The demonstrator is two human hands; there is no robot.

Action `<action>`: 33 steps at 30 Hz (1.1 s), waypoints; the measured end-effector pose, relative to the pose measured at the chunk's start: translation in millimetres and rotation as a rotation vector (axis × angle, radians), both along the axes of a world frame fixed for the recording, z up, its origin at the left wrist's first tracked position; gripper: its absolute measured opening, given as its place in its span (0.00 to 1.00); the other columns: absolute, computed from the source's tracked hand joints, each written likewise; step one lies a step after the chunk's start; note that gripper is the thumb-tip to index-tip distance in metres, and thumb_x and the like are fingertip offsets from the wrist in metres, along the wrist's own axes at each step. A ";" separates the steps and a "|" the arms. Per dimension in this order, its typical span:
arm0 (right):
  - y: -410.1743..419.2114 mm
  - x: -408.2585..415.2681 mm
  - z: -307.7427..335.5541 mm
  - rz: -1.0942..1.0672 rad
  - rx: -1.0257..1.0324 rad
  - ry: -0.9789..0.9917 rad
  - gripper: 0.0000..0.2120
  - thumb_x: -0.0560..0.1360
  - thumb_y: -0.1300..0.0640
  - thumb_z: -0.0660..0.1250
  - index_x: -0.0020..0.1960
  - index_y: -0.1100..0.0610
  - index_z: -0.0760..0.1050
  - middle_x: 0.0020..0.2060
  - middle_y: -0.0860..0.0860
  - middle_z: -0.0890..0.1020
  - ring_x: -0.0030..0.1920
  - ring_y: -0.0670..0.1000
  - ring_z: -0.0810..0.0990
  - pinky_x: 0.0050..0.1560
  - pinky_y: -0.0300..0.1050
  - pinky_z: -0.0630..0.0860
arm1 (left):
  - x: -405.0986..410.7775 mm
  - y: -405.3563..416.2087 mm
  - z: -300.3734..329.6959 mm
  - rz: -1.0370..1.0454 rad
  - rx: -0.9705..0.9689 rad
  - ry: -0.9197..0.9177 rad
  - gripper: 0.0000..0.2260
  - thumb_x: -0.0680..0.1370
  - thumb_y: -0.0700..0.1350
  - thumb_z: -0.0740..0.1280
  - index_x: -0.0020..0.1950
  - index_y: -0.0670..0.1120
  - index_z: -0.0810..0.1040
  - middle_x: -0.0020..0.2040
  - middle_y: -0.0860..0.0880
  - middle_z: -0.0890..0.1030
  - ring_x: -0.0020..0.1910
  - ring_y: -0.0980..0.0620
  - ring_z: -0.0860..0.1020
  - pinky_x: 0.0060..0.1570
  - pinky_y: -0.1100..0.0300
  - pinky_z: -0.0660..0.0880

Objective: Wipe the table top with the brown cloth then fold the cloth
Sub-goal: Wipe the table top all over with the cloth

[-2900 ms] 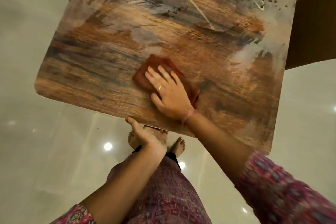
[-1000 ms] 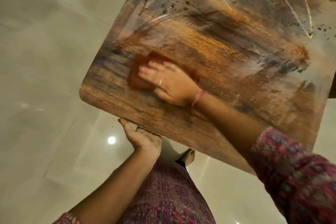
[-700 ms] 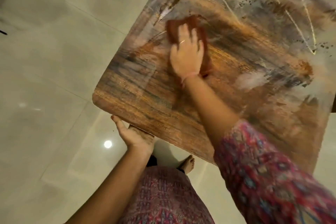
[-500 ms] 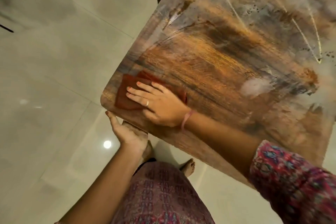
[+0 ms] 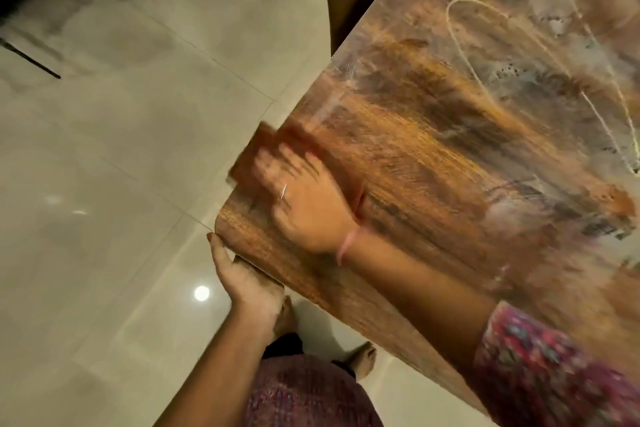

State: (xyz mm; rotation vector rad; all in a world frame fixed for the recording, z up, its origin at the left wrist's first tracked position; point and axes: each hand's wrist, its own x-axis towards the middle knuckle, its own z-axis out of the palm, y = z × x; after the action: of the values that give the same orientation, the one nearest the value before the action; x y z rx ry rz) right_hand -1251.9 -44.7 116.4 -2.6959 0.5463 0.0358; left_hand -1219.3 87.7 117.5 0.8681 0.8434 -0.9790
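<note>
Brown cloth lay at table top corner | right hand pressed it, fingers flat, blurred | left hand grasped the table edge

Under your right hand lies soft brown cloth on a glossy, wood-patterned desk; the floor tiles shine.

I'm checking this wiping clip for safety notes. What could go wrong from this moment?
The brown cloth already hangs past the table top's left edge under the right hand; another push that way could sweep it onto the floor. The left hand sits at the table's near corner, so a hard stroke might jolt the table against it.
</note>
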 end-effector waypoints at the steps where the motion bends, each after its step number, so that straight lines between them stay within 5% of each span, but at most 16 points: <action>1: 24.1 -12.6 0.1 0.118 0.022 0.006 0.29 0.76 0.50 0.53 0.77 0.51 0.59 0.76 0.48 0.62 0.77 0.52 0.55 0.75 0.52 0.47 | 0.3 1.7 0.1 -0.006 -0.020 -0.005 0.31 0.73 0.69 0.57 0.62 0.48 0.76 0.57 0.45 0.82 0.57 0.46 0.79 0.57 0.52 0.74; 5: -24.3 -4.9 2.6 0.299 -0.003 0.020 0.28 0.77 0.50 0.54 0.77 0.50 0.58 0.76 0.47 0.61 0.77 0.50 0.56 0.76 0.51 0.49 | 4.5 4.3 1.4 -0.015 -0.032 0.008 0.30 0.72 0.69 0.59 0.60 0.47 0.77 0.55 0.46 0.83 0.55 0.47 0.80 0.53 0.53 0.75; 10: -191.0 33.3 10.2 -0.578 -0.047 0.047 0.28 0.79 0.52 0.53 0.78 0.51 0.55 0.78 0.49 0.57 0.78 0.51 0.53 0.76 0.52 0.50 | 2.9 4.8 -0.9 -0.015 0.004 0.016 0.32 0.70 0.71 0.60 0.61 0.47 0.77 0.58 0.46 0.81 0.58 0.47 0.78 0.60 0.50 0.72; 13: -190.8 47.6 12.3 -0.821 -0.009 0.077 0.28 0.81 0.51 0.51 0.79 0.54 0.50 0.79 0.50 0.52 0.78 0.52 0.49 0.77 0.53 0.45 | 2.4 4.7 -1.0 -0.003 -0.006 0.014 0.33 0.70 0.71 0.60 0.63 0.47 0.75 0.59 0.46 0.80 0.58 0.46 0.78 0.60 0.50 0.72; 15: -128.4 48.9 6.2 -0.744 -0.031 0.001 0.29 0.80 0.51 0.52 0.79 0.54 0.52 0.79 0.50 0.54 0.78 0.52 0.50 0.77 0.54 0.48 | 1.4 4.2 -1.9 0.003 -0.011 0.019 0.33 0.70 0.72 0.59 0.62 0.47 0.76 0.59 0.45 0.80 0.58 0.46 0.78 0.59 0.50 0.73; 19: 51.9 -17.1 3.0 -0.153 0.034 -0.029 0.31 0.76 0.51 0.55 0.78 0.53 0.56 0.77 0.50 0.59 0.78 0.52 0.52 0.76 0.54 0.50 | 0.0 6.0 -1.3 -0.035 -0.049 -0.005 0.32 0.73 0.70 0.56 0.62 0.47 0.77 0.57 0.45 0.82 0.56 0.46 0.80 0.57 0.52 0.74; 22: 48.8 -48.9 6.0 0.090 0.079 -0.024 0.30 0.75 0.50 0.54 0.77 0.50 0.58 0.77 0.47 0.60 0.77 0.50 0.54 0.75 0.49 0.47 | 3.0 7.8 1.6 -0.050 -0.070 0.003 0.30 0.73 0.69 0.56 0.59 0.47 0.78 0.55 0.46 0.83 0.52 0.48 0.82 0.50 0.54 0.75; 29: -124.0 4.3 14.8 -0.869 0.011 0.064 0.27 0.80 0.52 0.53 0.78 0.51 0.54 0.78 0.47 0.55 0.78 0.51 0.50 0.76 0.53 0.48 | -8.7 12.3 0.6 -0.015 -0.048 0.011 0.29 0.72 0.69 0.60 0.58 0.47 0.77 0.50 0.46 0.85 0.49 0.48 0.82 0.45 0.54 0.78; 33: -21.3 -2.8 5.9 -0.414 0.020 -0.032 0.29 0.77 0.51 0.55 0.78 0.50 0.57 0.78 0.47 0.58 0.78 0.51 0.52 0.76 0.53 0.47 | -29.9 14.7 2.4 -0.008 -0.077 0.045 0.27 0.74 0.67 0.61 0.59 0.46 0.76 0.52 0.45 0.84 0.54 0.47 0.80 0.52 0.51 0.76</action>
State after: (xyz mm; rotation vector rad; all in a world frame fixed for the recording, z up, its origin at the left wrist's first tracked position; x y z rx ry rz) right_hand -1254.7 -66.0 122.3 -2.5055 1.0729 -0.1133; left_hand -1249.2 102.4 119.8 0.7867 0.8362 -1.0345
